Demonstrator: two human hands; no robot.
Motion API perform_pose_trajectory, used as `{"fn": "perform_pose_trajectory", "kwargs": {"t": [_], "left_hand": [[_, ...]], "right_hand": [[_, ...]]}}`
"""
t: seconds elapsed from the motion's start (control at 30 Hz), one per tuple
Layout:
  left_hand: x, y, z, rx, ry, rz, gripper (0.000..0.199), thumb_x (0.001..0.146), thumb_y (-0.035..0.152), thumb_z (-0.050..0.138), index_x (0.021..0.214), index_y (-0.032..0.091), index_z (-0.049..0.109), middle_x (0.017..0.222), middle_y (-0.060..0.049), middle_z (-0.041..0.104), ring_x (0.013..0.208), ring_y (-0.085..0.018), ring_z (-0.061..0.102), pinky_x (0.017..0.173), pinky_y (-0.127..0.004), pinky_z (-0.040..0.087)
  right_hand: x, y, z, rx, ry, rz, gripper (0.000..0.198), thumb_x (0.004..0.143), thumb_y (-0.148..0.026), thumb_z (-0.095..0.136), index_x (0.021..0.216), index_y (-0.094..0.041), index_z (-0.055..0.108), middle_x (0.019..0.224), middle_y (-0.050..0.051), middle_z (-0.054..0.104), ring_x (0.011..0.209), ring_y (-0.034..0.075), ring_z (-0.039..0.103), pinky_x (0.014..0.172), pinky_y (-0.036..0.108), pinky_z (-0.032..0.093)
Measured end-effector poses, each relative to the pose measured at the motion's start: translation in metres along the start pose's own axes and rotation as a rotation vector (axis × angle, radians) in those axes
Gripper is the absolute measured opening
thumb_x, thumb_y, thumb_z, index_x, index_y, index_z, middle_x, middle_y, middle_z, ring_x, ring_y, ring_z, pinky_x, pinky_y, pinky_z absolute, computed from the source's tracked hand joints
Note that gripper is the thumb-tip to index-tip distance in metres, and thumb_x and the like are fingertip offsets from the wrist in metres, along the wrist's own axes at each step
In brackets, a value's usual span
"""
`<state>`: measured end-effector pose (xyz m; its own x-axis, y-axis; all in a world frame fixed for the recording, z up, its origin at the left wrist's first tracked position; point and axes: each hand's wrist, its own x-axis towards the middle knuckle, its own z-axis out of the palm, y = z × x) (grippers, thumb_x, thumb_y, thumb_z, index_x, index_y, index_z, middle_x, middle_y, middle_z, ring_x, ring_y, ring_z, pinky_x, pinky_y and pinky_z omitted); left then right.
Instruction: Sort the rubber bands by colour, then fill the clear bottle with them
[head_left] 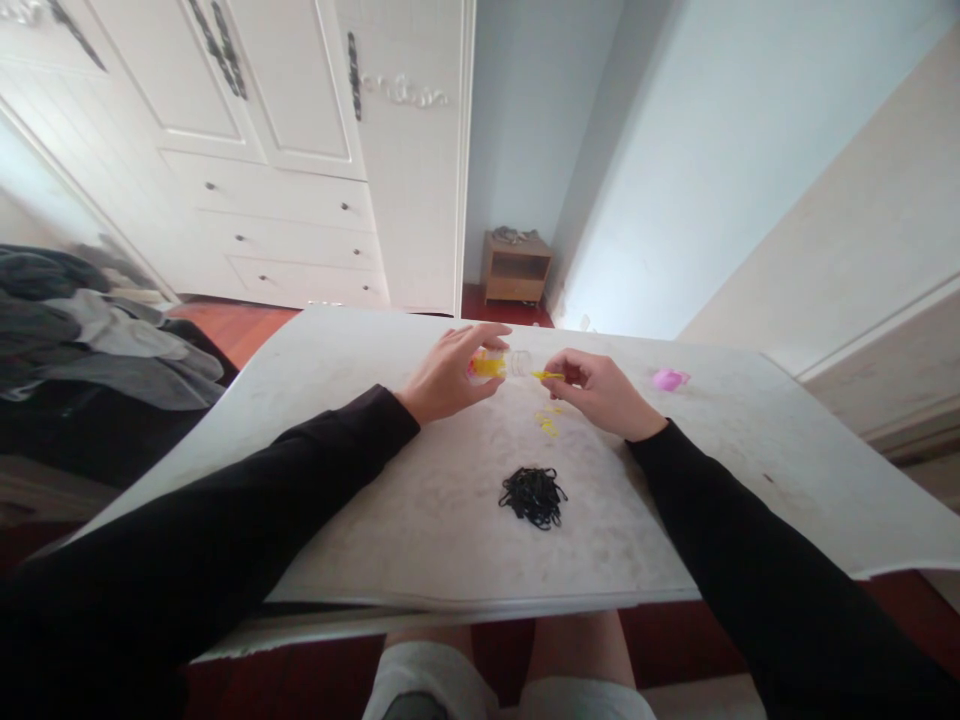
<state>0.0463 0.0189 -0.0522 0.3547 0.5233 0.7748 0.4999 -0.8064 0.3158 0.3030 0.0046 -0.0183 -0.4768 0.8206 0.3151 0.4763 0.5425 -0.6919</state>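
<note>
My left hand (457, 372) is wrapped round a small clear bottle (519, 363) lying on its side, its mouth turned to the right. Yellow bands show through the bottle's wall, and a pink patch is near its base. Between thumb and fingers, my right hand (589, 385) pinches a yellow rubber band (550, 375) just outside the bottle's mouth. Several loose yellow rubber bands (547, 422) lie on the table below that hand. Nearer to me sits a heap of black rubber bands (533, 497).
A pink object (670, 379), perhaps a cap, lies on the white table (405, 530) to the right. Beyond the table are a white wardrobe (300, 200) and a small wooden cabinet (516, 270). Dark clothes (97, 350) are piled at the left.
</note>
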Motion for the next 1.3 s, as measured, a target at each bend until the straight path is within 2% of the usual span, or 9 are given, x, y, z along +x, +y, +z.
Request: {"fn": "perform_pose_trajectory", "kwargs": {"t": [0.2, 0.4, 0.6, 0.83, 0.97, 1.07, 1.2, 1.3], "left_hand": [[0.001, 0.002, 0.000, 0.000, -0.077, 0.032, 0.059, 0.076, 0.012, 0.076, 0.131, 0.023, 0.055, 0.110, -0.005, 0.078, 0.106, -0.023, 0.072, 0.098, -0.041, 0.052], [0.000, 0.008, 0.001, -0.008, -0.091, 0.046, 0.061, 0.077, 0.012, 0.077, 0.133, 0.022, 0.054, 0.111, -0.005, 0.078, 0.106, -0.023, 0.072, 0.098, -0.040, 0.051], [0.000, 0.012, 0.003, -0.055, -0.051, 0.044, 0.062, 0.074, 0.010, 0.078, 0.131, 0.022, 0.055, 0.109, -0.005, 0.077, 0.104, -0.022, 0.073, 0.100, -0.039, 0.053], [-0.001, 0.015, 0.002, -0.088, -0.003, 0.046, 0.061, 0.075, 0.012, 0.080, 0.130, 0.021, 0.055, 0.106, -0.005, 0.077, 0.099, -0.021, 0.075, 0.096, -0.037, 0.056], [-0.001, 0.017, 0.003, -0.105, 0.009, 0.032, 0.061, 0.075, 0.013, 0.080, 0.130, 0.021, 0.055, 0.105, -0.004, 0.077, 0.097, -0.020, 0.075, 0.093, -0.036, 0.057], [-0.001, 0.016, 0.004, -0.115, 0.023, 0.036, 0.061, 0.075, 0.013, 0.081, 0.130, 0.021, 0.054, 0.104, -0.004, 0.077, 0.096, -0.019, 0.075, 0.092, -0.035, 0.057], [-0.001, 0.013, 0.005, -0.130, 0.032, 0.032, 0.064, 0.074, 0.013, 0.082, 0.131, 0.022, 0.053, 0.105, -0.003, 0.077, 0.096, -0.019, 0.074, 0.091, -0.035, 0.057], [-0.001, 0.011, 0.006, -0.145, 0.041, 0.021, 0.065, 0.075, 0.013, 0.081, 0.132, 0.022, 0.052, 0.106, -0.004, 0.077, 0.096, -0.019, 0.074, 0.091, -0.036, 0.057]], "right_hand": [[-0.001, -0.004, 0.007, 0.009, 0.147, -0.052, 0.017, 0.088, -0.035, 0.072, 0.086, -0.018, 0.071, 0.080, 0.003, 0.071, 0.073, 0.016, 0.063, 0.070, 0.033, 0.050], [0.000, -0.011, 0.018, -0.094, 0.266, -0.185, 0.007, 0.086, -0.028, 0.075, 0.087, -0.023, 0.079, 0.088, 0.005, 0.071, 0.080, 0.018, 0.065, 0.071, 0.034, 0.053], [-0.002, -0.016, 0.023, -0.109, 0.344, -0.089, 0.007, 0.083, -0.027, 0.077, 0.081, -0.022, 0.074, 0.080, 0.002, 0.073, 0.072, 0.017, 0.064, 0.071, 0.035, 0.054], [-0.003, -0.020, 0.021, -0.110, 0.363, -0.190, 0.010, 0.086, -0.030, 0.077, 0.077, -0.026, 0.077, 0.085, 0.003, 0.071, 0.081, 0.020, 0.065, 0.074, 0.038, 0.054], [-0.003, -0.021, 0.021, -0.134, 0.339, -0.179, 0.010, 0.090, -0.031, 0.072, 0.086, -0.027, 0.081, 0.082, 0.002, 0.069, 0.077, 0.019, 0.063, 0.069, 0.037, 0.052], [-0.004, -0.023, 0.022, -0.119, 0.309, -0.189, 0.010, 0.093, -0.029, 0.069, 0.091, -0.025, 0.079, 0.086, 0.002, 0.073, 0.080, 0.019, 0.066, 0.074, 0.037, 0.053], [-0.007, -0.025, 0.022, -0.127, 0.366, -0.144, 0.011, 0.095, -0.032, 0.068, 0.092, -0.024, 0.073, 0.089, 0.003, 0.075, 0.077, 0.018, 0.065, 0.076, 0.037, 0.054], [-0.008, -0.027, 0.020, -0.121, 0.367, -0.158, 0.014, 0.097, -0.034, 0.063, 0.093, -0.024, 0.071, 0.097, 0.005, 0.076, 0.084, 0.020, 0.066, 0.076, 0.038, 0.054]]}}
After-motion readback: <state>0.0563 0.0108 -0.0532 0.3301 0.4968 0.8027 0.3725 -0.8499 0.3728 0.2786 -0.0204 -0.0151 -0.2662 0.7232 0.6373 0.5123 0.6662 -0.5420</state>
